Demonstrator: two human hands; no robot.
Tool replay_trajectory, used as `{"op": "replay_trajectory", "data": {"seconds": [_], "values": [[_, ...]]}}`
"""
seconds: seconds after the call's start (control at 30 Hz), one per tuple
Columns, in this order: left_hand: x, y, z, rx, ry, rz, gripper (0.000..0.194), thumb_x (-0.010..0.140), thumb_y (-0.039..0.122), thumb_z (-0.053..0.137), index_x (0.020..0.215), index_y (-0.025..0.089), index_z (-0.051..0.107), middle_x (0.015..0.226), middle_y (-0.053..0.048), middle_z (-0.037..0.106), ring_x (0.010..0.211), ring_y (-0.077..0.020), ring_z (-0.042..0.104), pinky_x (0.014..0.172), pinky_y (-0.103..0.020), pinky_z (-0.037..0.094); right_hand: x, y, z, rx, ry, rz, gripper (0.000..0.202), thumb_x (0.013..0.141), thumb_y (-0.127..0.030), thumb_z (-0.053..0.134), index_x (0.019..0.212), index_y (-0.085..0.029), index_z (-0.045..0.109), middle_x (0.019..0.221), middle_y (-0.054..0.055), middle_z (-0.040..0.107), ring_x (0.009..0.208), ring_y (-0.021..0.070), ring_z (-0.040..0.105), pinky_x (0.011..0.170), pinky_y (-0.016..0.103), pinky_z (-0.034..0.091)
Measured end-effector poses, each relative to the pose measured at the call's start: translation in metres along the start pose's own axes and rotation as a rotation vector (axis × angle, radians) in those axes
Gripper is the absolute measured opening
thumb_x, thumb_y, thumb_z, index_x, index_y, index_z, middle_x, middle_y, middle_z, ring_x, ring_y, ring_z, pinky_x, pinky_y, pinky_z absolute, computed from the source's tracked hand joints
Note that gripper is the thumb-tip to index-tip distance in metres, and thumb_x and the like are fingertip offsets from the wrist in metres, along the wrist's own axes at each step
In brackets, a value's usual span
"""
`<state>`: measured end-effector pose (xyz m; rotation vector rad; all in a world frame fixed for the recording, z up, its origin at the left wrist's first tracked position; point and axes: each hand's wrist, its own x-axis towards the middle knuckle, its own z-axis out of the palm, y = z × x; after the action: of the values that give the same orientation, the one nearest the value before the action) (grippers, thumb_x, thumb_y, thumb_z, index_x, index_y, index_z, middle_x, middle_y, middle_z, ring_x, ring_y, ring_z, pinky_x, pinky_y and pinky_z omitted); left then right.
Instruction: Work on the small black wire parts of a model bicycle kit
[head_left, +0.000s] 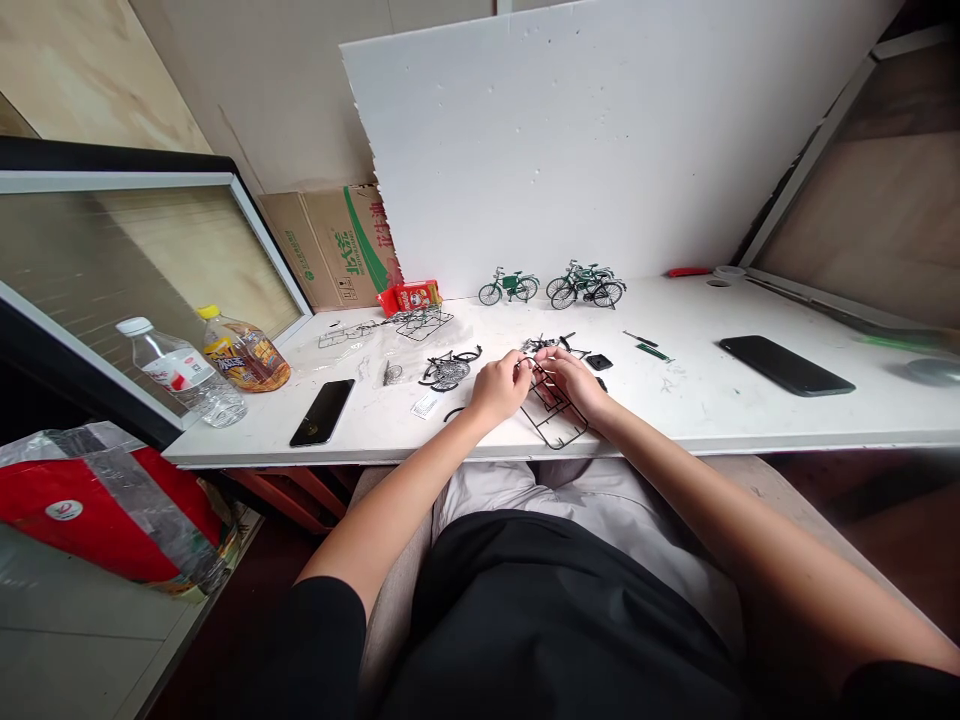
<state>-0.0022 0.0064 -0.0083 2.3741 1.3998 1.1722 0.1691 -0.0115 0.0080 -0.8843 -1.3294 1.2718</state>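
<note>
A black plastic parts frame [559, 425], a rectangular sprue with thin bars, is held near the table's front edge. My left hand [501, 388] is closed on its upper left corner, with thumb and finger pinched together. My right hand [574, 383] has its fingers curled over the upper right of the same sprue. Just beyond my hands lie loose black model parts [555, 345] and a small black square piece [598, 362]. To the left is a pile of black bicycle parts with wheels [448, 370].
Small model bicycles [510, 286] stand at the back against a white foam board [555, 140]. Phones lie left [322, 412] and right [786, 365]. Two bottles [244, 350] are at the left edge. A green-handled tool [655, 351] and a red-handled one [688, 271] lie right.
</note>
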Motion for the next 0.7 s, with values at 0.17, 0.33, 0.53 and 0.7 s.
{"op": "replay_trajectory", "data": {"seconds": [0.17, 0.33, 0.53, 0.7], "values": [[0.0, 0.002, -0.001, 0.005, 0.001, -0.026, 0.026, 0.106, 0.032, 0.044, 0.103, 0.022, 0.067, 0.092, -0.007, 0.077, 0.085, -0.0217, 0.071, 0.081, -0.03, 0.051, -0.001, 0.001, -0.001, 0.004, -0.015, 0.016, 0.02, 0.079, -0.034, 0.069, 0.096, -0.025, 0.06, 0.088, 0.001, 0.06, 0.074, 0.0181, 0.052, 0.066, 0.032, 0.044], [-0.001, 0.006, -0.005, -0.095, 0.029, 0.027, 0.032, 0.109, 0.041, 0.04, 0.12, 0.021, 0.063, 0.115, -0.01, 0.075, 0.106, -0.0231, 0.071, 0.095, -0.034, 0.053, -0.001, -0.001, -0.002, 0.128, -0.005, 0.057, 0.026, 0.078, -0.033, 0.077, 0.097, -0.026, 0.063, 0.087, 0.0, 0.059, 0.071, 0.0159, 0.053, 0.063, 0.031, 0.043], [-0.004, 0.011, -0.012, -0.195, 0.051, 0.126, 0.048, 0.108, 0.046, 0.042, 0.146, 0.02, 0.052, 0.15, -0.014, 0.059, 0.135, -0.0252, 0.061, 0.11, -0.036, 0.051, 0.001, -0.004, -0.006, 0.164, 0.045, 0.037, 0.032, 0.076, -0.037, 0.083, 0.099, -0.027, 0.063, 0.093, 0.001, 0.065, 0.083, 0.0202, 0.063, 0.073, 0.035, 0.051], [-0.003, 0.014, -0.019, -0.156, 0.014, 0.221, 0.06, 0.107, 0.05, 0.041, 0.16, 0.022, 0.044, 0.172, -0.014, 0.034, 0.157, -0.0307, 0.04, 0.126, -0.045, 0.04, 0.001, -0.01, -0.012, 0.187, 0.056, 0.043, 0.034, 0.077, -0.041, 0.086, 0.096, -0.027, 0.061, 0.094, 0.002, 0.068, 0.085, 0.0203, 0.064, 0.069, 0.033, 0.051]]}}
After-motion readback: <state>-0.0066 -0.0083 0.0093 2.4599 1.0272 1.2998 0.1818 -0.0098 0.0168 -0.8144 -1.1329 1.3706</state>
